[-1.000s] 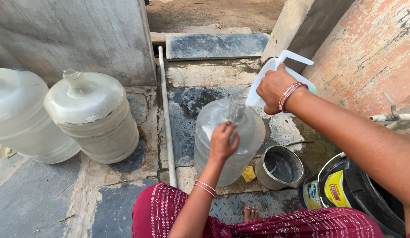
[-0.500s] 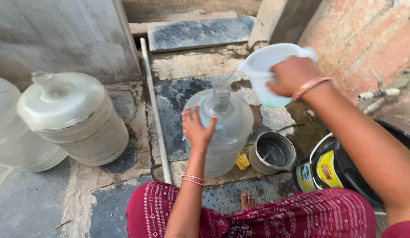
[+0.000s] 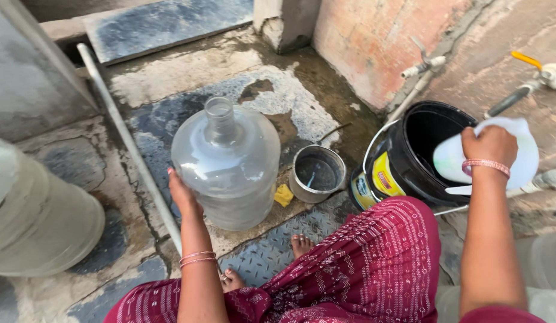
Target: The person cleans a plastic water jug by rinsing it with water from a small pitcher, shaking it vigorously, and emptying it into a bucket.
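A large clear water jug (image 3: 227, 164) stands upright on the wet stone floor, its neck uncapped. My left hand (image 3: 183, 194) rests flat against the jug's lower left side. My right hand (image 3: 488, 146) grips a white plastic mug (image 3: 517, 164) and holds it over the rim of a black bucket (image 3: 418, 149) at the right. The mug's inside is turned away from me.
A small steel pot (image 3: 317, 173) sits between jug and bucket, a yellow scrap (image 3: 284, 195) beside it. Another big jug (image 3: 38, 215) lies at the left. A white pipe (image 3: 125, 140) runs along the floor. Taps (image 3: 424, 66) stick out of the right wall.
My right hand has swung the white mug from above the jug's mouth rightward to the black bucket. My left hand dropped from the jug's neck to its side.
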